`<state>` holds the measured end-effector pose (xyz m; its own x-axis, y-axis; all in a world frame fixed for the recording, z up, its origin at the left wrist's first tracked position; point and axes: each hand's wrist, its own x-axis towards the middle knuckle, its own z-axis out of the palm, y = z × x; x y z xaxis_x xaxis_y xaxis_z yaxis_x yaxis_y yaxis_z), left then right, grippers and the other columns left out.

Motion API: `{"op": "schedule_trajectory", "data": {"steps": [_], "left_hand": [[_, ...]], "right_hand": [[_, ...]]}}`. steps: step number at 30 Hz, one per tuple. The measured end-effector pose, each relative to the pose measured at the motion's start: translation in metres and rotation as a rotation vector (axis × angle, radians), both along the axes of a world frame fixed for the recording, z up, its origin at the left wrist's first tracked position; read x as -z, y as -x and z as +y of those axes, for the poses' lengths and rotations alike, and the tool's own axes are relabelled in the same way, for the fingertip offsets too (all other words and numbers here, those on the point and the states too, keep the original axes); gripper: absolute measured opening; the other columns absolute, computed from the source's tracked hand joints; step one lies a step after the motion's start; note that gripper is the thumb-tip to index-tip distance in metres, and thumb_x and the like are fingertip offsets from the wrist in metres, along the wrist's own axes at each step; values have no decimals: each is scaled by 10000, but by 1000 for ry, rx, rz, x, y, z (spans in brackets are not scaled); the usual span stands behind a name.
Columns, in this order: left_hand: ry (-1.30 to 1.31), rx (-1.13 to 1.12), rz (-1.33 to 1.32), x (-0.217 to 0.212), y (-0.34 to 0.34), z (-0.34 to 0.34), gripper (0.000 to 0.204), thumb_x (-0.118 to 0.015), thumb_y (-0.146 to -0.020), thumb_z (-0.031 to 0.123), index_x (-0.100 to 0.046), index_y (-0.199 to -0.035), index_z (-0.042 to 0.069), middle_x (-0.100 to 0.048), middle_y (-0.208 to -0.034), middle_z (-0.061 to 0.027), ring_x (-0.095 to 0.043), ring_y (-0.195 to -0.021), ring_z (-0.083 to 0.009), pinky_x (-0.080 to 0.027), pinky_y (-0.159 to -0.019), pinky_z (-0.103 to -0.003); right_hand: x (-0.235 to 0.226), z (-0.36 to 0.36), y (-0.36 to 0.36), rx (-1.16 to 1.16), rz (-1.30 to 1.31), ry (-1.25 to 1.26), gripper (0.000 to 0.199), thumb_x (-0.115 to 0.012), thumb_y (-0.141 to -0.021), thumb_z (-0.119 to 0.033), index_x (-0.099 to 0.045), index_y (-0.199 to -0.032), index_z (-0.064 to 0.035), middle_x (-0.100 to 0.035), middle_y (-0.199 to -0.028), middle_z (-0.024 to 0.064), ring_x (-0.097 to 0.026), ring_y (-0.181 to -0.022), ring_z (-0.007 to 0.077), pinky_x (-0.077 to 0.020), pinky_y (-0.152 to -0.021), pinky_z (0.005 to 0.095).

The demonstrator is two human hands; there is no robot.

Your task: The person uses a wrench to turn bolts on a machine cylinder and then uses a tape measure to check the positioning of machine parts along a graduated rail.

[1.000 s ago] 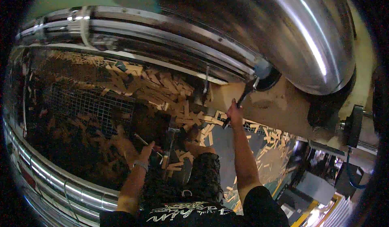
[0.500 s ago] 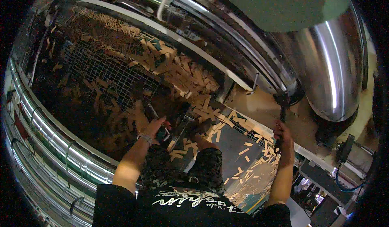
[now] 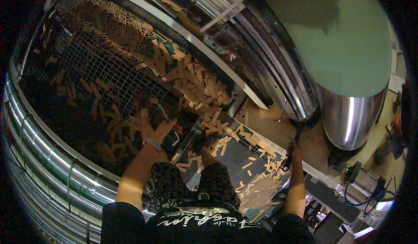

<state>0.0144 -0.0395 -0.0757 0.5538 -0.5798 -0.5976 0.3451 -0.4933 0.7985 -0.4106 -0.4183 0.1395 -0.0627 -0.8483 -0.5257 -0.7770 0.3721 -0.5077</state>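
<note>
My left hand [image 3: 157,131], with a pale band [image 3: 153,143] at the wrist, reaches over the dark mesh bed. Its thumb and fingers are spread, and the fingertips fade into shadow. Beside the thumb stands a thin metal rod [image 3: 163,112]; just below is a small red piece [image 3: 176,136]. At the right, my right hand [image 3: 296,153] is closed around a dark bar [image 3: 287,160] with a shiny lower end. Further dark material shows above that fist, though I cannot tell whether it is the same bar. Wood strips [image 3: 204,83] lie heaped beyond my hands.
Several shiny rollers [image 3: 78,161] run along the left side. A large metal cylinder with a green cover [image 3: 352,65] stands at the far right, past a toothed curved rail [image 3: 278,52]. Loose wood pieces scatter over a grey plate [image 3: 235,165] between my arms.
The view has shifted, so the green-covered cylinder shows more fully. My left hand appears slightly farther forward, its thumb and fingers more apart. My right hand keeps its grip on the dark bar.
</note>
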Motion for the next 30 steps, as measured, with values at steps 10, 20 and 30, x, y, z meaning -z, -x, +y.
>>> {"op": "schedule_trajectory", "data": {"steps": [10,20,30], "left_hand": [[-73,-123,241,44,-48,33,420,-458,-839,402,-606,-719,27,-589,-772,-93,-528,-853,-239,-295,-922,-415],[-12,-195,467,39,-40,2,419,-453,-837,413,-591,-771,22,-571,-831,-96,-507,-886,-247,-315,-902,-422],[-31,-274,516,14,10,-20,426,-448,-836,424,-576,-823,17,-553,-891,-100,-486,-919,-256,-336,-882,-428]], "right_hand": [[45,4,-22,-275,305,222,157,-466,-838,-223,-419,-765,-93,-399,-495,17,-355,-354,111,-286,-309,267],[15,10,2,-60,187,218,178,-461,-862,-237,-440,-757,-94,-365,-467,-6,-357,-365,92,-278,-318,254],[1,44,-49,242,-295,-72,208,-519,-834,-301,-499,-803,-96,-376,-495,-24,-348,-407,81,-276,-363,229]]}}
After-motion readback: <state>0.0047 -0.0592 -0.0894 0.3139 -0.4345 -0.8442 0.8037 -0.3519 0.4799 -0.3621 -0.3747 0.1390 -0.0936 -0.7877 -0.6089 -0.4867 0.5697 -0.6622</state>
